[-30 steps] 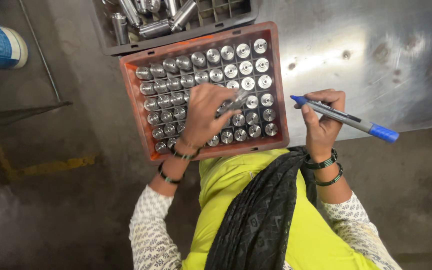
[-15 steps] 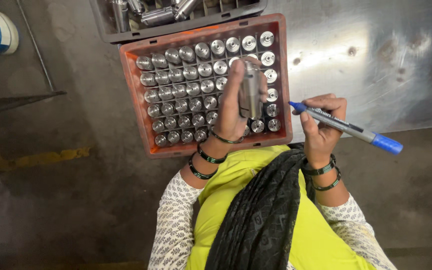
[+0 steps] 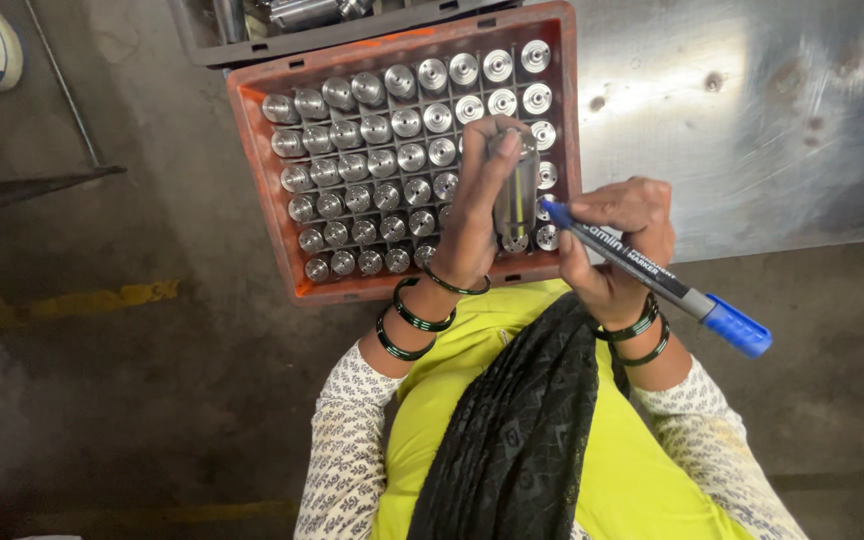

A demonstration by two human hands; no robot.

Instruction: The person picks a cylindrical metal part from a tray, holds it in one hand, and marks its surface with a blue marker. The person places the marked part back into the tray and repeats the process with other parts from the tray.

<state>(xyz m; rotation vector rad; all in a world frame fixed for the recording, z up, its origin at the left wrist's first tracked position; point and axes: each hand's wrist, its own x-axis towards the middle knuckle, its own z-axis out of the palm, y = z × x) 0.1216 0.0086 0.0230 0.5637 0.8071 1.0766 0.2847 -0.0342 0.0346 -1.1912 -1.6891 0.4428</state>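
Left hand [image 3: 472, 225] closed around metal cylinder [image 3: 515, 190], above crate [image 3: 267, 200] right edge; right hand [image 3: 617, 250] pinching blue marker [image 3: 652, 275], tip touching cylinder; cylinder partly hidden by fingers.

A marker [image 3: 652, 275] at centre right carried the only label: a grey band of pale lettering along its barrel, between the blue tip and blue cap. It lay slanting from the middle of the frame down to the right. No packages, signs or screens showed

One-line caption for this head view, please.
Left hand lifts a metal cylinder above an orange crate of similar parts; right hand brings a blue marker to it.
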